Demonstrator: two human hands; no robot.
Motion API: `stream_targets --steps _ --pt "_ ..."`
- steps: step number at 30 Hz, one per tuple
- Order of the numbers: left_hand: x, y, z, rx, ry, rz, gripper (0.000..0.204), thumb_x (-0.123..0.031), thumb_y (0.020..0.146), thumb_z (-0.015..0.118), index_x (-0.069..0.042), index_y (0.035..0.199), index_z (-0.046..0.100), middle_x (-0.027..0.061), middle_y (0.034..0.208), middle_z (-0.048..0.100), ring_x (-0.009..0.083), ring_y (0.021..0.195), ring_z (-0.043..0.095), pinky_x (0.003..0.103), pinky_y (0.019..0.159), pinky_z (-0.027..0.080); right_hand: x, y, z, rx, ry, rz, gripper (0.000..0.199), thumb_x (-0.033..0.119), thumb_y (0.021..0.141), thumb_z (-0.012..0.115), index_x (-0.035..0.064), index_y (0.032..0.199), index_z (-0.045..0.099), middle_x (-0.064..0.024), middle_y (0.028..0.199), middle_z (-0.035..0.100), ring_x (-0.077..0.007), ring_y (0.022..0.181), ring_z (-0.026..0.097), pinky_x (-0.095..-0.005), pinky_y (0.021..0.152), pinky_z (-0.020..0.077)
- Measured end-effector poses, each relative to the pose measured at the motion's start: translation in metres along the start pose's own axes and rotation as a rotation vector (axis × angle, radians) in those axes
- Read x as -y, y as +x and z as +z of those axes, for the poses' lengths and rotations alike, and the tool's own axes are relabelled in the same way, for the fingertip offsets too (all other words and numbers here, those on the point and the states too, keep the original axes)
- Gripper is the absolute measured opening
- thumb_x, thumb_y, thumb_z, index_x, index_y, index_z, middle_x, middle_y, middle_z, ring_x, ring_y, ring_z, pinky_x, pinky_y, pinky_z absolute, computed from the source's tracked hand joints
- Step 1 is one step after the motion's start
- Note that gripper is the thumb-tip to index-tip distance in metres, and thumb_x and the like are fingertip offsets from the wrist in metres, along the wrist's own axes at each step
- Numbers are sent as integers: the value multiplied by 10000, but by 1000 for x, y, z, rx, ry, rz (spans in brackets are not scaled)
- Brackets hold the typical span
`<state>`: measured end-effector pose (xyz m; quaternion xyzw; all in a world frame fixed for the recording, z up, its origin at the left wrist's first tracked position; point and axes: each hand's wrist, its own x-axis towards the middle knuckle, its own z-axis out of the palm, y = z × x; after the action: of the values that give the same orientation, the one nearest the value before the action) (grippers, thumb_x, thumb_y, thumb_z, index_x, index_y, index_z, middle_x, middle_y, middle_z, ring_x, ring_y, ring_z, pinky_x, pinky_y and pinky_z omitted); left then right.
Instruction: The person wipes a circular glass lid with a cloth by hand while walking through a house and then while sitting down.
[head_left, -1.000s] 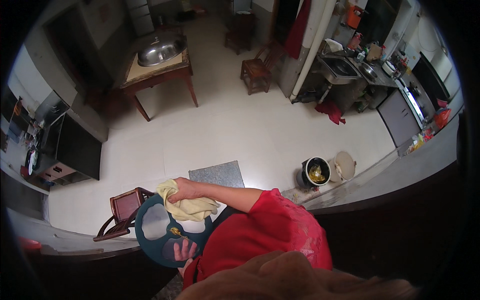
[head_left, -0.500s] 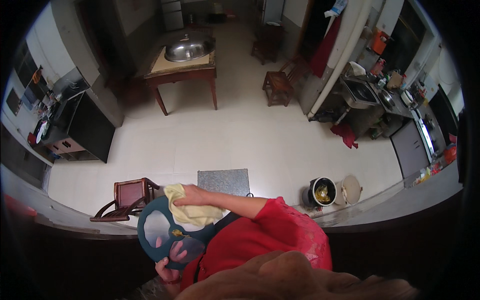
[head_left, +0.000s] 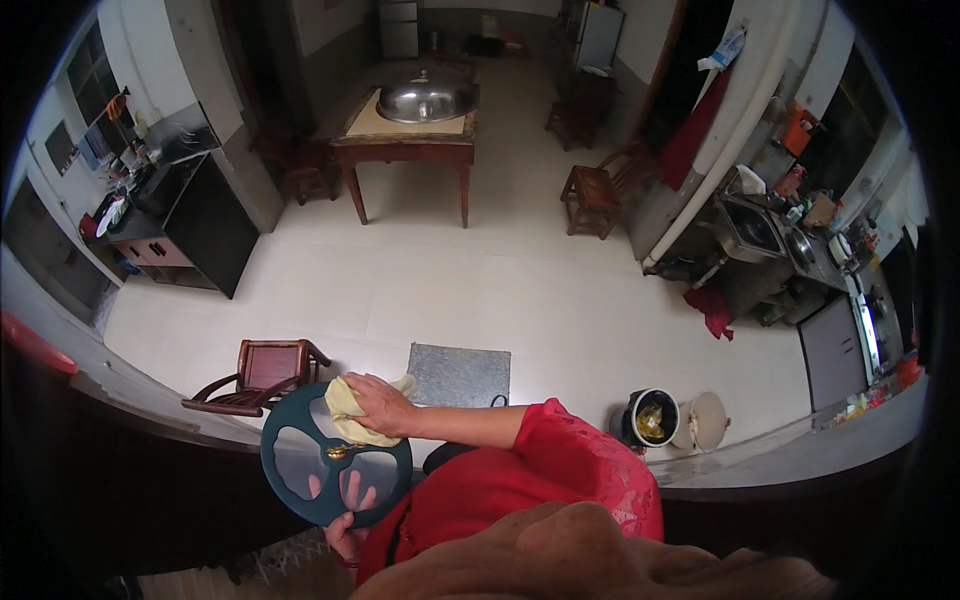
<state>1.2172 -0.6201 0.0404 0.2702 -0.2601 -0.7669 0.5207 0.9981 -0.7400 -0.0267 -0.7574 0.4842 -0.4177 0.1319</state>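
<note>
My left hand [head_left: 346, 532] grips the lower edge of a round dark green lid [head_left: 300, 432] with clear panes and a gold-coloured knob [head_left: 338, 453] at its middle. Some of its fingers show through a clear pane, behind the lid. A pale yellow cloth [head_left: 347, 412] is bunched under my right hand [head_left: 384, 406], which presses it against the upper right part of the lid. The lid is held up in front of my body, to the left, tilted toward me.
A wooden chair [head_left: 272, 368] stands just beyond the lid. A grey mat [head_left: 460, 375] lies ahead on the floor. To the right are a bin [head_left: 640, 425] and its round cover [head_left: 708, 420]. Farther off stands a table [head_left: 405, 150] with a large metal dome cover [head_left: 425, 98].
The lid has turned more face-on and shifted slightly left. My right hand has moved the cloth a little on the lid, and it is more bunched. The room has shifted right in the view.
</note>
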Motion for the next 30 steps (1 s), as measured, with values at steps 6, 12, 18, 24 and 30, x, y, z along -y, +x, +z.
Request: stream_targets --steps 6,12,18,24,30 --pt "17 4 -38 -166 -164 84 849 -7 708 473 -175 1473 146 175 1435 310 373 1309 353 601 1030 310 26 -21 -8 345 107 35 493 166 725 680 13 1165 520 -151 1143 542 -330 1063 511 -413 926 393" --pt "61 31 -130 -107 -172 -34 456 -194 828 513 -47 1255 452 123 1281 499 271 1178 477 420 1000 370 53 -37 -8 57 158 -291 412 183 721 669 22 1083 556 -142 1087 541 -326 988 532 -400 876 408" --pt "52 45 -45 -36 -343 54 536 -353 968 423 -129 1435 285 99 1412 376 264 1290 368 430 1074 285 73 -17 19 99 245 -152 416 145 697 643 2 1076 546 -136 1058 521 -310 989 511 -408 853 410" --pt "27 41 -35 61 -259 88 538 -455 979 339 -218 1450 233 75 1458 310 309 1312 337 473 1085 261 82 -26 10 64 354 -502 398 212 673 700 12 981 547 -126 1080 536 -314 986 520 -410 804 404" --pt "25 34 -39 -1 -293 233 555 -435 975 365 -247 1464 179 67 1500 236 364 1350 274 542 1090 229 29 -40 16 -40 96 -358 387 289 702 707 46 970 570 -111 1011 579 -311 954 550 -419 789 402"
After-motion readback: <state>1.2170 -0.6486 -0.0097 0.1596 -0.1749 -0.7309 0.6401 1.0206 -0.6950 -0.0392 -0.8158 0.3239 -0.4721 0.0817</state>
